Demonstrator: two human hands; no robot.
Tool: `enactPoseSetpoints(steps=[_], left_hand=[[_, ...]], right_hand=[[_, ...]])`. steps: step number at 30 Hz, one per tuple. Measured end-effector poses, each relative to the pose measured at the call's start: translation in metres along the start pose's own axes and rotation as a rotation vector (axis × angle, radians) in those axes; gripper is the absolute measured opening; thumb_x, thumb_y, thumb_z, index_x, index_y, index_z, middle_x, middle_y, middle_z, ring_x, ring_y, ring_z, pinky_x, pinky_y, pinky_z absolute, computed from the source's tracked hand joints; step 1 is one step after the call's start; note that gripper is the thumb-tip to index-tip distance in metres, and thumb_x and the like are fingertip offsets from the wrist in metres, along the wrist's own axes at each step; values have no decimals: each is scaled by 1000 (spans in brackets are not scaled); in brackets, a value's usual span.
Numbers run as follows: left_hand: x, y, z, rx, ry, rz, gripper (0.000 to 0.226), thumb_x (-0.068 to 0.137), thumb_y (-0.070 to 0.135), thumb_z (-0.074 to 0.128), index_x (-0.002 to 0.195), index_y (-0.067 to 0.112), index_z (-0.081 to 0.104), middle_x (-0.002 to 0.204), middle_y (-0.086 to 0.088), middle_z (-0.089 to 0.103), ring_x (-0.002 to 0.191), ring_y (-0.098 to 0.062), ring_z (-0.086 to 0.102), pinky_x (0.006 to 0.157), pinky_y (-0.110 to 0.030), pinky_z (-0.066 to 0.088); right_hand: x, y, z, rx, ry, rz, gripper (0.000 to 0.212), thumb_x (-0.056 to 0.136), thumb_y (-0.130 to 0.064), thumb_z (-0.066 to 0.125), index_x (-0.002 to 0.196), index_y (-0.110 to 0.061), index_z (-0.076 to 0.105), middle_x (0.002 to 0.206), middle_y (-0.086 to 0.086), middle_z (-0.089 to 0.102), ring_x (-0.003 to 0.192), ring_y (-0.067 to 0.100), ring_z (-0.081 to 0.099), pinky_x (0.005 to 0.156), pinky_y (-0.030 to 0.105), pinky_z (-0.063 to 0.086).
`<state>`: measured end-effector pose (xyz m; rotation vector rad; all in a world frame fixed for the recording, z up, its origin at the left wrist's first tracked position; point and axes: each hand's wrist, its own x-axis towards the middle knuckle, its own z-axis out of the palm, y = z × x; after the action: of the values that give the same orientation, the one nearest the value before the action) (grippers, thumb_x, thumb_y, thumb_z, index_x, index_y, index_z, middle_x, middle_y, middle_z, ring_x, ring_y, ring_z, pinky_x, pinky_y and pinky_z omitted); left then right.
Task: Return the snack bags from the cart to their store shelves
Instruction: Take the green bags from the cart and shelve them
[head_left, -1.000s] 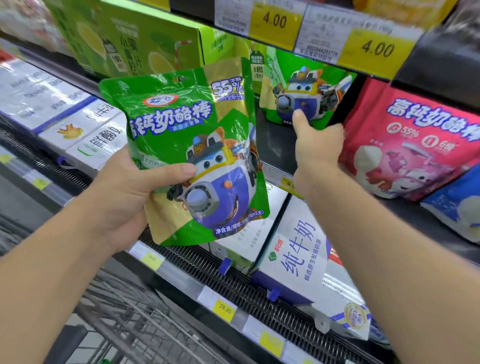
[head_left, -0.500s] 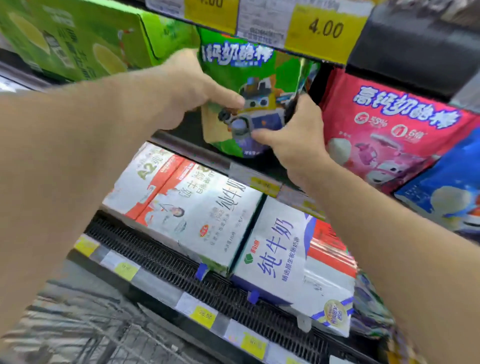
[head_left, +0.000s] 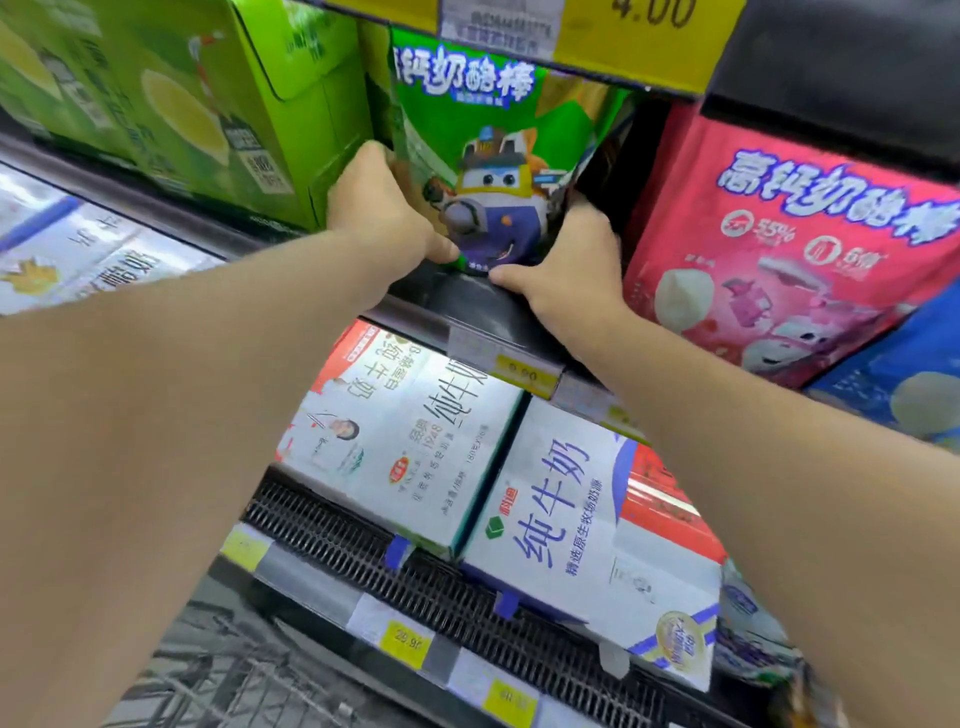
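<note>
Green cheese-stick bag (head_left: 488, 156) is now upright on the shelf (head_left: 467, 296), between the green carton (head_left: 171, 109) and the pink bag (head_left: 789, 234); a second ago I had it out in the aisle. Left hand (head_left: 384, 218) and right hand (head_left: 566, 260) both pinch its lower corners. Looks seated, so release and go back to the cart (head_left: 218, 675).

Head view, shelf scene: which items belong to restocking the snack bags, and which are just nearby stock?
In the job:
green snack bag
left hand
right hand
shelf

Just nearby:
pink bag
blue bag
green carton
milk cartons
price tags
</note>
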<state>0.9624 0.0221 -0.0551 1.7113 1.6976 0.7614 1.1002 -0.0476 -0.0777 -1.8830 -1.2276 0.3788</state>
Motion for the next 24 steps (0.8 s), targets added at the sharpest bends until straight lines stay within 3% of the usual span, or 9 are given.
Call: enactPoseSetpoints(steps=[4, 10, 13, 18, 24], left_hand=[[-1, -3, -5, 67, -7, 29, 85, 50, 24, 98, 122, 8, 56, 125, -5, 65, 115, -23, 61, 95, -36, 50], [-4, -3, -5, 76, -24, 30, 88, 50, 23, 98, 125, 9, 54, 128, -7, 64, 116, -25, 59, 99, -42, 50], [-7, 0, -7, 73, -37, 23, 90, 49, 22, 98, 125, 9, 52, 128, -8, 62, 117, -26, 59, 100, -43, 50], [-11, -2, -8, 56, -54, 11, 86, 52, 23, 98, 122, 8, 50, 125, -10, 62, 116, -29, 58, 99, -45, 50], [-13, -5, -7, 60, -53, 16, 86, 55, 25, 97, 125, 8, 50, 127, -10, 60, 118, -30, 57, 100, -45, 50]], right_hand=[[0, 3, 3, -28, 0, -9, 61, 60, -22, 89, 114, -13, 61, 110, 4, 69, 105, 23, 63, 77, 20, 41], [0, 2, 5, 10, 11, 44, 59, 60, -20, 89, 111, -10, 60, 107, 5, 69, 101, 22, 64, 79, 24, 47], [-2, 0, 5, 18, 8, 59, 59, 61, -20, 88, 111, -10, 59, 108, 4, 68, 101, 20, 63, 78, 22, 43], [-12, -1, 4, 26, 13, 47, 54, 65, -23, 88, 109, -15, 58, 93, -8, 55, 88, 10, 52, 73, 18, 37], [-15, -4, 2, 47, -1, 45, 57, 67, -21, 87, 114, -14, 56, 99, -8, 57, 91, 7, 50, 71, 11, 35]])
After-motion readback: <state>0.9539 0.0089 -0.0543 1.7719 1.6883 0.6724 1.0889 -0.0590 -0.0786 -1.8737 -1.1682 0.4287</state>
